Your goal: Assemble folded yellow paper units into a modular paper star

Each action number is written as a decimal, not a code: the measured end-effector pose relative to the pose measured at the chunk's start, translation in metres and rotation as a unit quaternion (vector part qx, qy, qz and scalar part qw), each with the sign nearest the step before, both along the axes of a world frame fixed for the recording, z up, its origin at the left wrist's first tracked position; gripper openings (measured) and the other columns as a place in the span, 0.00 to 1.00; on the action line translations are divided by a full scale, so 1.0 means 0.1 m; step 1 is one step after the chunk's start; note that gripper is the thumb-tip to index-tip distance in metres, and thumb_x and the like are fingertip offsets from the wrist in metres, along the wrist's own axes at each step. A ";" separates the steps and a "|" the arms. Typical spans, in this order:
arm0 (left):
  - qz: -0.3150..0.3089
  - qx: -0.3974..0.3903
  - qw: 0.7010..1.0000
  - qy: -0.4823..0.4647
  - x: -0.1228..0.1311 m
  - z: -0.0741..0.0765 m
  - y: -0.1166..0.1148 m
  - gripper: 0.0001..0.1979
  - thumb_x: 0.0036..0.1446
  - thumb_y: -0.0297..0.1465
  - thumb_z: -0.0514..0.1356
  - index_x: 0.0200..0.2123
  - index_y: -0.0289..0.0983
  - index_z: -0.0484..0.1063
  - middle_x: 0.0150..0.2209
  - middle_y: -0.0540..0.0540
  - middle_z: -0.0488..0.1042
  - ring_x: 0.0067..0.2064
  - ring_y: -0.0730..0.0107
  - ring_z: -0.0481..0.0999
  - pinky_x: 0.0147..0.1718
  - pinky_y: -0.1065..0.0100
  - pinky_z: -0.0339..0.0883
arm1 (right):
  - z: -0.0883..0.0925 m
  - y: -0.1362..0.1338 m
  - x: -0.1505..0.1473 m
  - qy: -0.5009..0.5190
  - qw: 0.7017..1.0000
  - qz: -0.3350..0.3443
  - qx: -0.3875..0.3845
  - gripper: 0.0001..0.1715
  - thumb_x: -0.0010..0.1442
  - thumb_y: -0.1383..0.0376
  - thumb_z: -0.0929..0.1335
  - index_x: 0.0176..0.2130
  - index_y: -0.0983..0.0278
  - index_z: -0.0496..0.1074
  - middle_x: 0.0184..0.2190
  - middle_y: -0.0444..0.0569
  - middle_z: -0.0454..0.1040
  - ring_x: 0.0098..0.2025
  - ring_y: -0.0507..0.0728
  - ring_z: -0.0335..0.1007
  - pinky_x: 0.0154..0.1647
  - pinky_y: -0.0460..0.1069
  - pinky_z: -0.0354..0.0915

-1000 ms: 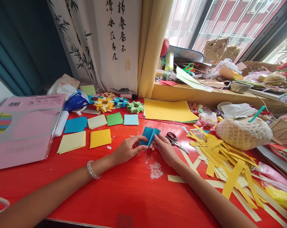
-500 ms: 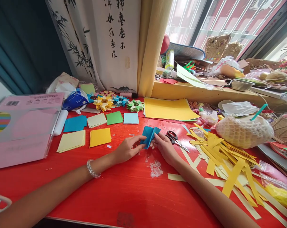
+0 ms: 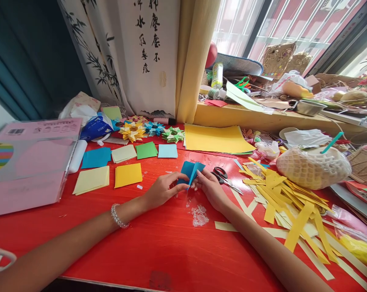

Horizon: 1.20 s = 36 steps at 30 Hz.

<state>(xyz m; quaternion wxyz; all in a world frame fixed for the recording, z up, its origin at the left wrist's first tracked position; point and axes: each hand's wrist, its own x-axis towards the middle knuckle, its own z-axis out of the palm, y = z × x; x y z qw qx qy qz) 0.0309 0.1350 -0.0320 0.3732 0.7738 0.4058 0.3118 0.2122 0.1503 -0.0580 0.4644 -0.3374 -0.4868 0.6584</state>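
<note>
A small sheet of blue paper (image 3: pixel 187 169), creased with one flap standing up, is held between both hands above the red table (image 3: pixel 159 247). My left hand (image 3: pixel 162 188) grips its left edge between thumb and fingers. On the right side, my right hand (image 3: pixel 210 185) pinches the raised flap. Black-handled scissors (image 3: pixel 221 173) lie just beyond my right hand. A little heap of white scraps (image 3: pixel 199 216) sits on the table below the hands.
Stacks of coloured paper squares, among them a yellow stack (image 3: pixel 128 175), lie to the left. Folded paper stars (image 3: pixel 132 132) and yellow sheets (image 3: pixel 216 138) are at the back. Cut paper strips (image 3: pixel 300 227) and a net-wrapped coconut-like object with a straw (image 3: pixel 312 167) are on the right.
The blue paper has tilted slightly, its right flap now standing more upright. My left fingers have shifted a little along its left edge. Both hands stay in nearly the same place.
</note>
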 end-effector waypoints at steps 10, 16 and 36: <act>-0.015 0.002 1.000 -0.007 0.00 -0.01 -0.01 0.15 0.58 0.39 0.48 0.41 0.35 0.65 0.29 0.50 0.68 0.25 0.80 0.67 0.29 0.76 0.61 | 0.01 -0.01 0.00 -0.012 1.000 -0.003 0.003 0.14 0.56 0.56 0.63 0.34 0.65 0.63 0.24 0.44 0.66 0.26 0.48 0.63 0.30 0.44 0.60; 0.010 0.020 1.000 0.018 0.00 -0.01 -0.01 0.14 0.59 0.36 0.47 0.41 0.34 0.66 0.26 0.50 0.69 0.26 0.78 0.67 0.31 0.75 0.61 | 0.01 0.00 0.00 -0.010 1.000 -0.007 0.003 0.16 0.55 0.54 0.64 0.36 0.64 0.64 0.25 0.44 0.66 0.25 0.48 0.62 0.30 0.44 0.60; 0.000 -0.041 0.999 -0.019 0.01 0.01 0.01 0.18 0.58 0.42 0.46 0.39 0.35 0.67 0.24 0.51 0.68 0.25 0.78 0.68 0.29 0.75 0.61 | -0.01 0.00 0.00 -0.022 1.000 -0.004 0.007 0.15 0.56 0.54 0.63 0.35 0.64 0.63 0.23 0.44 0.66 0.25 0.49 0.64 0.28 0.44 0.61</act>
